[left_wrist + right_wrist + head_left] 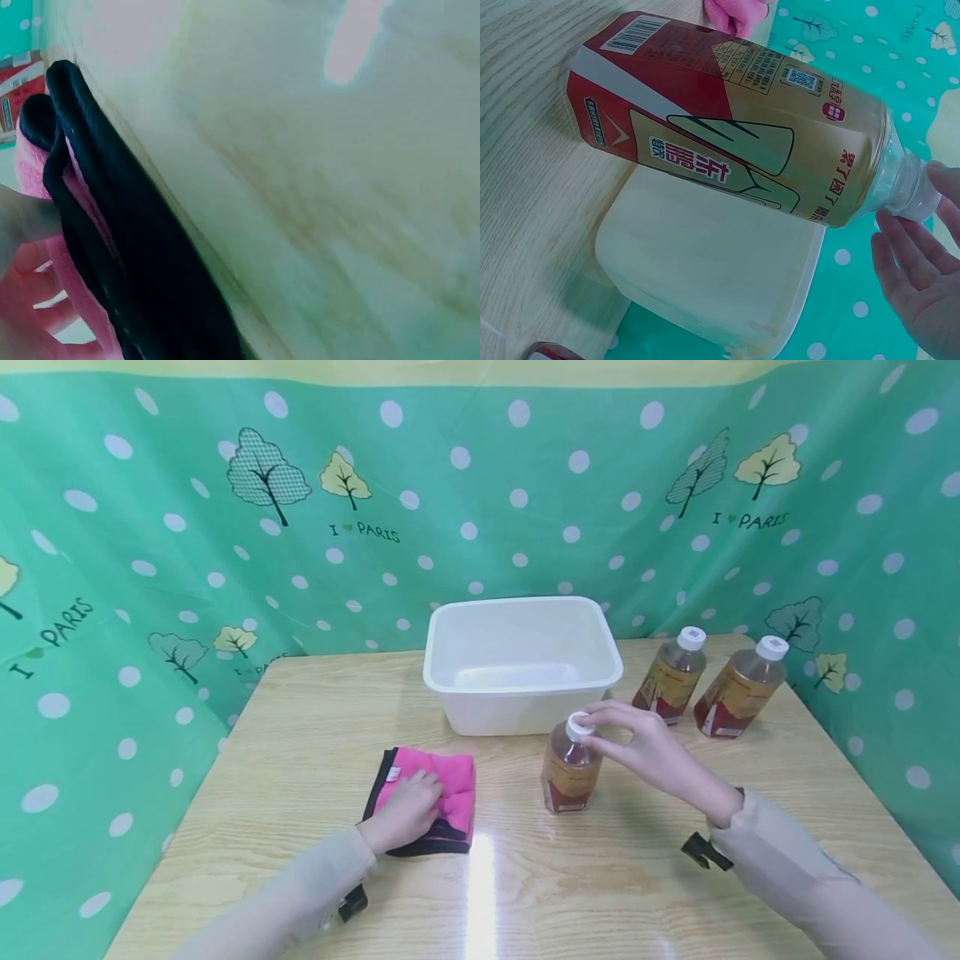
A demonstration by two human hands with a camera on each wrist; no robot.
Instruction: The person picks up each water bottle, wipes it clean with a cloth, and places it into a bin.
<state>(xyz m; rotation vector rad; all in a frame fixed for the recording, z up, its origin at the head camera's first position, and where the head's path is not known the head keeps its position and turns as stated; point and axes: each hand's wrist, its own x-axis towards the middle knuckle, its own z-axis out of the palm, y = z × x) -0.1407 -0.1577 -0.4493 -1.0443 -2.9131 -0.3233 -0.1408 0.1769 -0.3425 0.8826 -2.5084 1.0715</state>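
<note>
A folded pink cloth (459,777) with black edging lies on the left part of the table. My left hand (407,810) is on it with bent fingers; in the left wrist view the thumb and fingers pinch the layered cloth (142,232). Right of the cloth, a bottle of amber drink (570,777) stands upright in front of the white tub. My right hand (648,747) grips its white cap (579,725) from the right. The right wrist view shows the bottle's red and gold label (757,97), with fingertips around the cap.
Behind the cloth and bottle stands an open white plastic tub (525,714). Two more capped bottles, one nearer the tub (670,677) and one farther right (738,689), stand at the back right. A green dotted curtain (517,468) borders the wooden table (300,760).
</note>
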